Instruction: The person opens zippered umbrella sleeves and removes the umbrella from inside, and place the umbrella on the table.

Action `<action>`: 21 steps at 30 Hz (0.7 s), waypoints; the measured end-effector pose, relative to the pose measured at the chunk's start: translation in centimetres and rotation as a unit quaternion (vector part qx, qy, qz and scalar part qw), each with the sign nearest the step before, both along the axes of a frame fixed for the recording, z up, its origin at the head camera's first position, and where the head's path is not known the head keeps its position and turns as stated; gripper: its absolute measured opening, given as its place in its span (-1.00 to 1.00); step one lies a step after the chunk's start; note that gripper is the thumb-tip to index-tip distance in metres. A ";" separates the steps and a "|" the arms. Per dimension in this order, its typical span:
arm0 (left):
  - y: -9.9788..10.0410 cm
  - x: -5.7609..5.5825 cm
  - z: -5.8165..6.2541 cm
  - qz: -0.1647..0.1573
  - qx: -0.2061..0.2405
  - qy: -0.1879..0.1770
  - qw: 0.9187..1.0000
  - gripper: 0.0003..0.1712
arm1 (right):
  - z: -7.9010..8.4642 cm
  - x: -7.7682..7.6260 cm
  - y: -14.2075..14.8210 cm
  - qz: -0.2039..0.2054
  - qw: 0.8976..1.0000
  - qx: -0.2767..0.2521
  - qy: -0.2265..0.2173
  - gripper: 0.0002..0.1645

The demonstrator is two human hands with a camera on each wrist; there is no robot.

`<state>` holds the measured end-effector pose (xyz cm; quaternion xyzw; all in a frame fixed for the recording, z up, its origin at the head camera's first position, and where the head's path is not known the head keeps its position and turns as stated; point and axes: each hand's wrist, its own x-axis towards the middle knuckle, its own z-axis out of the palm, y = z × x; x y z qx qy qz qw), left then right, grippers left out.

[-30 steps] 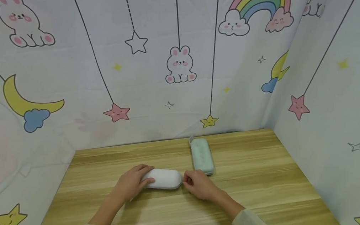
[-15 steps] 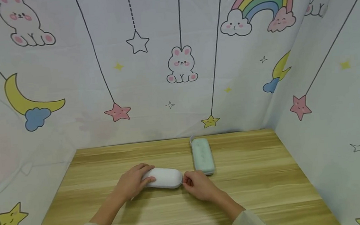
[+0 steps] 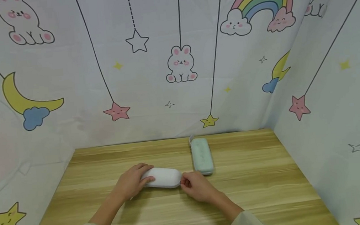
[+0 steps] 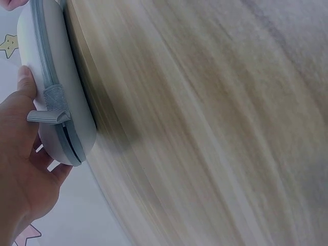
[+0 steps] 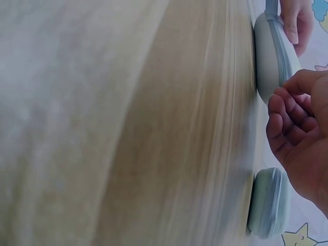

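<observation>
A white zippered case point(image 3: 164, 177) with a grey zip lies on the wooden table, its long side running left to right. My left hand point(image 3: 132, 182) grips its left end, fingers over the far side and thumb on top. In the left wrist view, a grey fabric strap point(image 4: 48, 117) sticks out near that end, with a short dark slit along the zip beside it. At the other end, my right hand point(image 3: 197, 186) pinches the zip between thumb and forefinger, the other fingers curled; the pull itself is hidden by the fingertips point(image 5: 283, 91).
A mint green zippered case point(image 3: 202, 156) lies behind my right hand, with a small loop at its far end. A white cartoon-printed cloth point(image 3: 152, 93) hangs along the table's back edge and both sides.
My right hand has shifted slightly left, closer against the white case's end. The left hand and both cases hold their places.
</observation>
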<state>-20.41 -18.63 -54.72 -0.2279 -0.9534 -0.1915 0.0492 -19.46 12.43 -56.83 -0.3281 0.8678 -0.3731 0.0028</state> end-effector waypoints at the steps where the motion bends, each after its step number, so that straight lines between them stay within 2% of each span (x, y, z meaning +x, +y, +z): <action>1: 0.0 0.0 0.0 0.001 0.000 0.000 1.000 -0.37 | 0.0 0.1 0.0 0.000 1.000 0.000 0.001 -0.81; 15: 0.0 0.2 0.4 0.002 0.005 0.007 1.000 -0.36 | -0.1 0.3 -0.7 0.007 1.000 -0.008 -0.002 -0.80; 21: -0.1 0.1 0.2 0.003 0.005 -0.006 1.000 -0.35 | 0.1 0.4 -1.1 0.007 1.000 -0.002 -0.004 -0.80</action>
